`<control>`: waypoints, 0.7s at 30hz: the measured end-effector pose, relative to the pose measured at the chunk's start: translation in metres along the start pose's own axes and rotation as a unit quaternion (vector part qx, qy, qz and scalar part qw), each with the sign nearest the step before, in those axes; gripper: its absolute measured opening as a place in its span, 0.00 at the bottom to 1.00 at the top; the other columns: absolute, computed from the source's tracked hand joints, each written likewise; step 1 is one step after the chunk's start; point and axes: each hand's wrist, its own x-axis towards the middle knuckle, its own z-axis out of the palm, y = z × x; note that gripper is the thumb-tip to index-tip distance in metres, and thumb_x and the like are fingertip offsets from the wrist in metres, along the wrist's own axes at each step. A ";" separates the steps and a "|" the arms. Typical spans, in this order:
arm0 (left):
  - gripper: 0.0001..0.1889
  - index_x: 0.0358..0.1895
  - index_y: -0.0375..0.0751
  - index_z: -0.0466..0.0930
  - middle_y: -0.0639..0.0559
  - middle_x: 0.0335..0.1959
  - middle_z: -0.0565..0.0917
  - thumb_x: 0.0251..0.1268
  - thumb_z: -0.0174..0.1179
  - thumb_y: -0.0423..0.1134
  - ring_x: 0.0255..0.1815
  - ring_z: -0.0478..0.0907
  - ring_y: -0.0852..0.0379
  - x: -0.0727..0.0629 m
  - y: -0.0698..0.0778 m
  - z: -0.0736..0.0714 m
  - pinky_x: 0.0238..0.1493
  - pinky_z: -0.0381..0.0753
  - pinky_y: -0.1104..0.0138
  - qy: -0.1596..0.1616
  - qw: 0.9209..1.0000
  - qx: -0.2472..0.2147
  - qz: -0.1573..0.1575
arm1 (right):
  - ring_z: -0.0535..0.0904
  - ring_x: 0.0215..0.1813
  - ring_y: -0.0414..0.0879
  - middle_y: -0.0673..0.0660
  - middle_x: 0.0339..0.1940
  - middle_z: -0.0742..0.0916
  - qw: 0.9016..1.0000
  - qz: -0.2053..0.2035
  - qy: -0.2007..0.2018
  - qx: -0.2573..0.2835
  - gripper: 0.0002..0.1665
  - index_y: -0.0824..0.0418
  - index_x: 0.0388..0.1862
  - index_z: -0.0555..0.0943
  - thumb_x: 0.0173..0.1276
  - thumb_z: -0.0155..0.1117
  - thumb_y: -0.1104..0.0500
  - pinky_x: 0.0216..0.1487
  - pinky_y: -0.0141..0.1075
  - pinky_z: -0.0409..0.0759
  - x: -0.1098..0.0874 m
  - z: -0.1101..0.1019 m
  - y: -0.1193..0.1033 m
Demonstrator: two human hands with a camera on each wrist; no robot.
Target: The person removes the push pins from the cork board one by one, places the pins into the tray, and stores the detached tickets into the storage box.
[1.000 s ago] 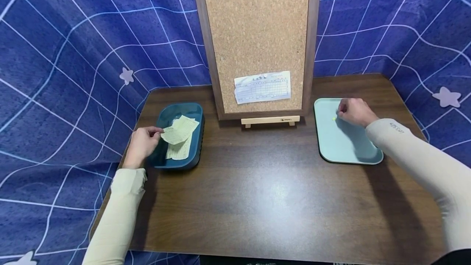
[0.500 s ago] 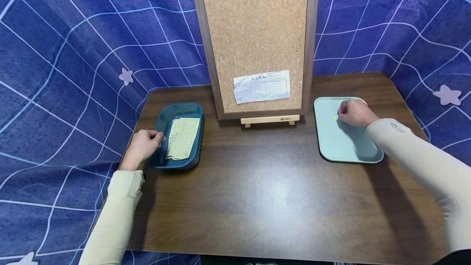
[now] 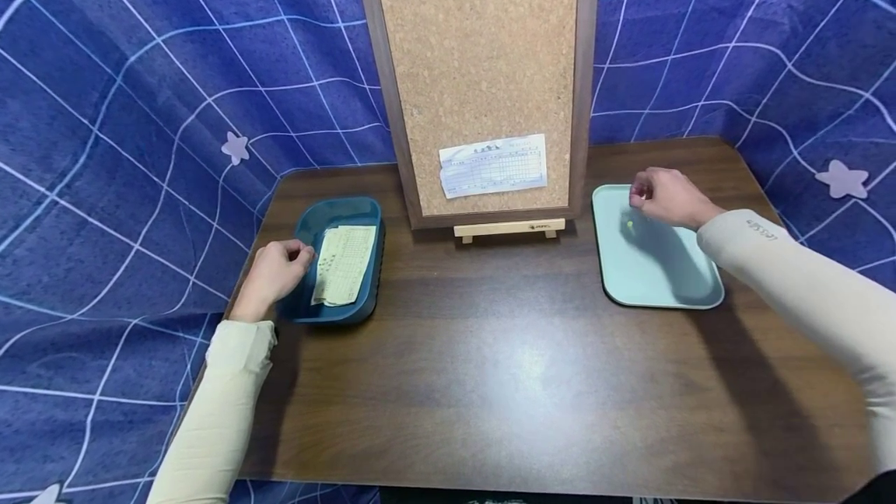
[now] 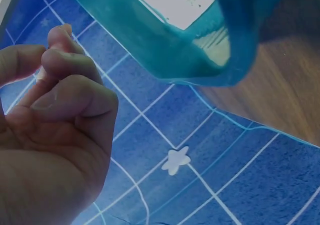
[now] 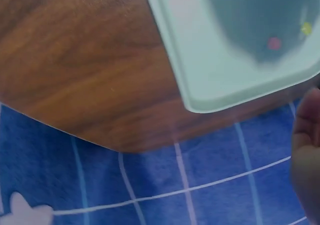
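Note:
My left hand point(image 3: 278, 271), thumb and fingers curled together, hovers at the left rim of the dark teal bin point(image 3: 381, 255). No paper shows in its fingers in the left wrist view. Pale yellow printed slips point(image 3: 344, 264) lie in the bin. Over the upper part of the mint tray point(image 3: 658, 278) is my right hand point(image 3: 668, 197), with bent fingers. A tiny light spot shows at its fingertips, too small to identify. On the tray I see a small yellow thing point(image 5: 306, 29) and a small pink thing point(image 5: 274, 43), both blurred.
A framed cork board point(image 3: 483, 61) leans on a wooden stand point(image 3: 509, 230) at the back of the brown table point(image 3: 448, 379). A printed white slip point(image 3: 493, 167) is on its lower part. Blue grid-patterned cloth point(image 3: 140, 138) hangs around the table.
The slip that my left hand held raised over the bin has left its fingers, and the slips now lie flat. My right hand has lifted slightly from the tray.

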 end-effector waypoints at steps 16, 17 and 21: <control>0.12 0.35 0.39 0.81 0.50 0.19 0.74 0.70 0.50 0.40 0.18 0.66 0.53 0.016 0.036 0.003 0.25 0.66 0.61 -0.012 0.999 -0.013 0.040 | 0.76 0.33 0.49 0.55 0.30 0.79 0.983 -0.154 0.097 0.023 0.04 0.60 0.30 0.77 0.56 0.61 0.62 0.33 0.41 0.70 0.008 0.003 -0.049; 0.12 0.35 0.39 0.81 0.50 0.19 0.74 0.70 0.50 0.40 0.18 0.66 0.54 0.016 0.038 0.004 0.25 0.66 0.61 -0.011 0.999 -0.014 0.042 | 0.76 0.33 0.49 0.54 0.30 0.79 0.982 -0.156 0.102 0.024 0.03 0.60 0.31 0.77 0.57 0.61 0.62 0.33 0.40 0.70 0.008 0.002 -0.051; 0.10 0.36 0.39 0.82 0.50 0.22 0.77 0.68 0.51 0.39 0.21 0.69 0.54 0.023 0.048 0.008 0.28 0.69 0.61 -0.008 0.998 -0.017 0.052 | 0.74 0.33 0.46 0.51 0.30 0.78 0.978 -0.169 0.119 0.028 0.01 0.58 0.30 0.77 0.57 0.59 0.63 0.33 0.38 0.69 0.011 -0.001 -0.059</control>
